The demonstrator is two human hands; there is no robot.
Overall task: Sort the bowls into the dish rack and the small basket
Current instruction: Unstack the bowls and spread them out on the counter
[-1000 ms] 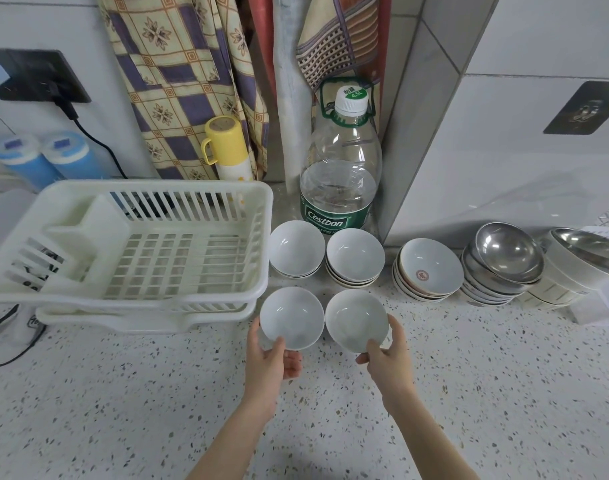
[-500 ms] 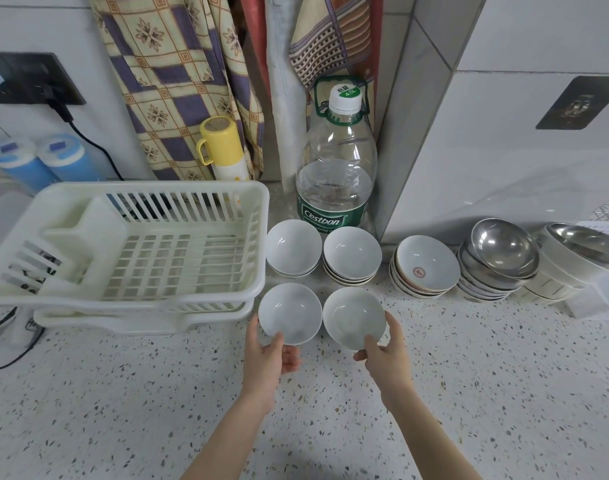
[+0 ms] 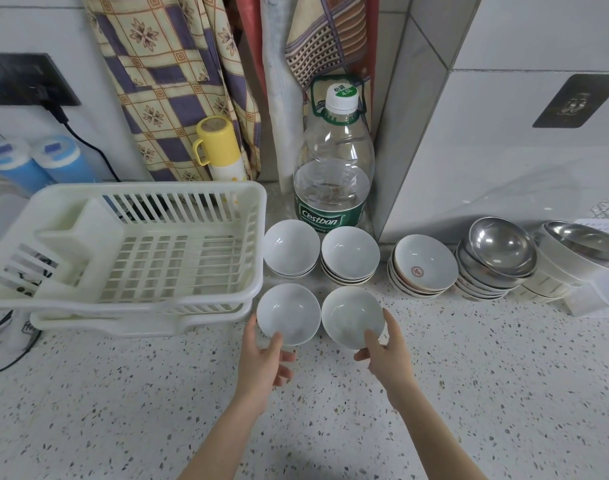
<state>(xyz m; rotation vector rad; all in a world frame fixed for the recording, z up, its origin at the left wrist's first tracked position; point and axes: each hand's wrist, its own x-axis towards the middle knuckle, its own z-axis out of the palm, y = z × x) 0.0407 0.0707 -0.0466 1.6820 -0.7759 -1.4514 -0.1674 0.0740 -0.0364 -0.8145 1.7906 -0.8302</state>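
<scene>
My left hand (image 3: 265, 362) grips the near rim of a small white bowl (image 3: 288, 313), thumb inside it. My right hand (image 3: 386, 355) grips a second white bowl (image 3: 351, 315) the same way. Both bowls are just in front of the white plastic dish rack (image 3: 129, 247), which holds nothing. Behind them stand two stacks of white bowls (image 3: 292, 247) (image 3: 349, 254), a stack with a red mark (image 3: 422, 266), a stack of steel bowls (image 3: 497, 258) and a further stack of pale bowls topped by a steel one (image 3: 573, 254). I cannot make out a small basket.
A large water bottle (image 3: 334, 174) stands behind the bowl stacks, with a yellow flask (image 3: 220, 150) to its left. Two blue-capped containers (image 3: 36, 161) and a black cable (image 3: 88, 147) are at the far left. The speckled counter (image 3: 123, 410) spreads out in front.
Both hands keep their hold on the two bowls; hands and bowls have barely shifted. The view has moved slightly.
</scene>
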